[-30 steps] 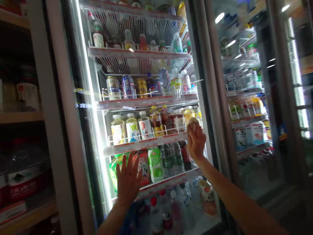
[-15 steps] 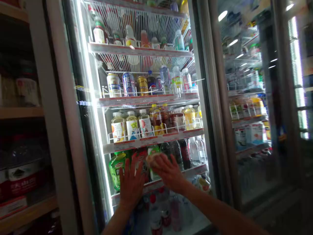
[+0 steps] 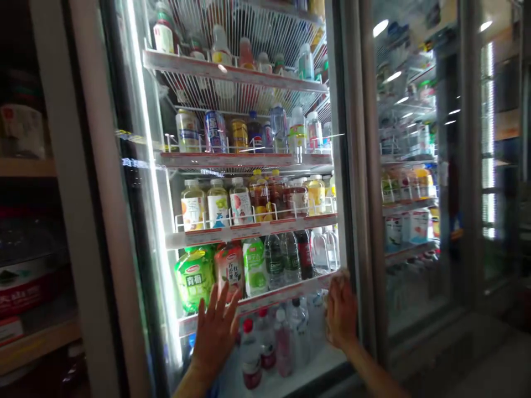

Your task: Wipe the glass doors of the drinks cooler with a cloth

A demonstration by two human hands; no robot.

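Observation:
A glass cooler door (image 3: 344, 166) with a dark metal frame stands in front of me, lit shelves of drinks behind it. My left hand (image 3: 215, 334) rests at the glass with fingers spread, holding nothing, in front of the lower shelves. Near the door's right frame, my right hand (image 3: 342, 318) is pressed to the glass with its fingers bent over a crumpled pale cloth (image 3: 340, 276). Only the cloth's edges show. Behind the glass by my left hand are a green drink bottle (image 3: 194, 279) and a red one (image 3: 229, 265).
More shelves hold juice bottles (image 3: 193, 207), cans (image 3: 215, 131) and clear water bottles (image 3: 274, 260). Red-capped bottles (image 3: 251, 359) stand at the bottom. A second glass-doored cooler (image 3: 409, 221) is on the right. To the left, wooden shelves (image 3: 29, 167) carry packaged goods.
My right hand has moved with the cloth to the right and slightly down, from the middle of the glass to its right edge. My left hand sits slightly lower, still spread.

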